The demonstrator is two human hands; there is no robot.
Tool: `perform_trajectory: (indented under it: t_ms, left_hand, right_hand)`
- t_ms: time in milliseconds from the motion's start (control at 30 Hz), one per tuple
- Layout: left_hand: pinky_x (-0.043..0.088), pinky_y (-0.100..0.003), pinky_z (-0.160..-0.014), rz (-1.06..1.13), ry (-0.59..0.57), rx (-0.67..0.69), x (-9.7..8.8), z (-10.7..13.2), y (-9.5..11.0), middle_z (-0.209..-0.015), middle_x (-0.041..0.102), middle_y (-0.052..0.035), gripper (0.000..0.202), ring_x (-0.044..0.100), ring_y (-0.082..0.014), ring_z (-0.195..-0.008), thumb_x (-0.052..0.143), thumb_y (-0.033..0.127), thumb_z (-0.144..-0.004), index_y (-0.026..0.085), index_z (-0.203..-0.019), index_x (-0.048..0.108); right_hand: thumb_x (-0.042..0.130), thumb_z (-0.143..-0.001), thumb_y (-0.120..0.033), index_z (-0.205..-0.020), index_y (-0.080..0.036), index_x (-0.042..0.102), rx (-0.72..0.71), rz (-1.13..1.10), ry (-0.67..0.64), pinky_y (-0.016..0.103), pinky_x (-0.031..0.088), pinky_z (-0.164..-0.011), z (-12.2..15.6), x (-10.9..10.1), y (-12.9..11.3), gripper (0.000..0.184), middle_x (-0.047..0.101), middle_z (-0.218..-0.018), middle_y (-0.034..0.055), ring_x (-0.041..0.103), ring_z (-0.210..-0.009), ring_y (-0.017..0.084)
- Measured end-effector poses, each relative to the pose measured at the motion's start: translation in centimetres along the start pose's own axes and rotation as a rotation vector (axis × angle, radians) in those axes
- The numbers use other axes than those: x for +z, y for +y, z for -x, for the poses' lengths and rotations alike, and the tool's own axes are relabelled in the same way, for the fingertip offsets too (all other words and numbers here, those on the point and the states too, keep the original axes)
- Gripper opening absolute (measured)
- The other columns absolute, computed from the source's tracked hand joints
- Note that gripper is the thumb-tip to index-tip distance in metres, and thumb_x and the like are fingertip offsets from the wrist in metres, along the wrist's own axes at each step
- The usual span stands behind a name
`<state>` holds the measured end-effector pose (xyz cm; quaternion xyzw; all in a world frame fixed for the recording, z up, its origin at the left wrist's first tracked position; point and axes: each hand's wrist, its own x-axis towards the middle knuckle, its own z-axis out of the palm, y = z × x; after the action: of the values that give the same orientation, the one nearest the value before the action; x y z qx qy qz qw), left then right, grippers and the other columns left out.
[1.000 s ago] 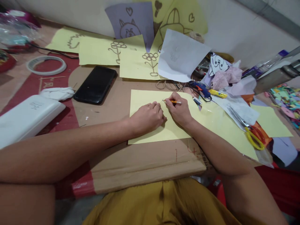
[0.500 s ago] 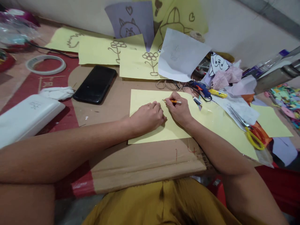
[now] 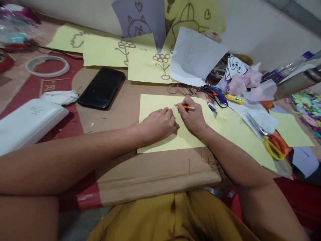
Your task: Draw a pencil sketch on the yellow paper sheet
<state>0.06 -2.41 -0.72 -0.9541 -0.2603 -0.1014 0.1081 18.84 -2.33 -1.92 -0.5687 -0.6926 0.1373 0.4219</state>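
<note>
A blank yellow sheet (image 3: 155,103) lies on a cardboard board (image 3: 150,174) in front of me. My right hand (image 3: 192,115) pinches a short orange pencil (image 3: 185,107), its tip on the sheet near the top edge. My left hand (image 3: 157,124) rests on the sheet just left of it, fingers curled under in a loose fist, pressing the paper down. What, if anything, is under those fingers is hidden.
A black phone (image 3: 101,88) and a white case (image 3: 27,124) lie to the left, a tape ring (image 3: 47,65) beyond. Yellow sheets with flower drawings (image 3: 147,63) line the back. At right are a blue glue gun (image 3: 215,93), yellow scissors (image 3: 271,145) and paper scraps.
The hands and pencil have hardly moved on the sheet; the view has shifted down slightly.
</note>
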Motion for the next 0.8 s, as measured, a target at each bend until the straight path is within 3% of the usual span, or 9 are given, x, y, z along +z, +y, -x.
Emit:
perform_trajectory:
  t_ms: [567,800]
  left_hand:
    - [0.059,-0.039,-0.084,-0.002,-0.038,-0.010,-0.23,-0.04,0.06,-0.112,0.074,-0.0230,0.039,0.072,-0.0330,-0.109,0.052,0.032,-0.106,0.002,-0.113,0.074]
    - [0.060,-0.039,-0.083,-0.005,-0.043,-0.010,-0.18,-0.05,-0.01,-0.113,0.073,-0.0236,0.040,0.072,-0.0320,-0.107,0.051,0.033,-0.106,0.002,-0.116,0.073]
  right_hand:
    - [0.057,-0.098,-0.035,-0.080,-0.025,0.049,0.033,-0.023,0.020,0.032,0.044,-0.069,0.18,-0.19,0.22,0.023,0.063,-0.075,-0.0014,0.055,-0.069,0.014]
    - [0.058,-0.097,-0.031,-0.075,-0.025,0.046,-0.020,0.003,0.016,0.032,0.041,-0.068,0.20,-0.33,-0.06,0.026,0.056,-0.070,-0.0030,0.051,-0.066,0.013]
